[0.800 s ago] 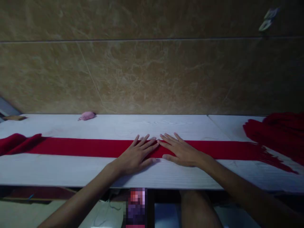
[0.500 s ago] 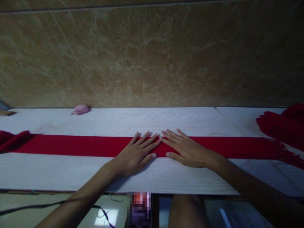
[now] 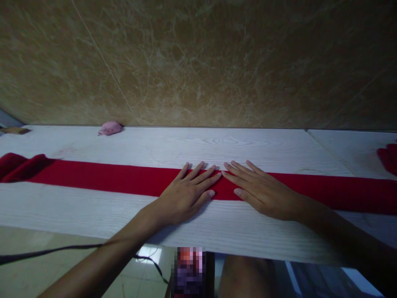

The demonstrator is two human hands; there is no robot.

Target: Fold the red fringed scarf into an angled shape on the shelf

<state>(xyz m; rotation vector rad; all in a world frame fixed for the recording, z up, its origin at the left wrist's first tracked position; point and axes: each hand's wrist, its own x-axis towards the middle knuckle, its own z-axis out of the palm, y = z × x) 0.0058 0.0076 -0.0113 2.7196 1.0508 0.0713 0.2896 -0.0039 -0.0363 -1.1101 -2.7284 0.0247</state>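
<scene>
A long red scarf (image 3: 102, 179) lies flat in a band across the white wooden table (image 3: 77, 207), running left to right. My left hand (image 3: 187, 192) rests palm down on its middle, fingers stretched out. Beside it, my right hand (image 3: 263, 190) lies flat on the scarf too, fingers spread, its fingertips almost touching those of the left. The scarf's left end (image 3: 15, 165) is bunched up at the table's left edge.
A small pink object (image 3: 110, 128) sits at the back left, against the brown marble wall (image 3: 198, 62). More red fabric (image 3: 387, 158) shows at the right edge. A dark cord (image 3: 62, 249) hangs below the table's front edge.
Both hands stay flat on the scarf in the same pose. The view has shifted, so the red pile at the right has almost left the frame.
</scene>
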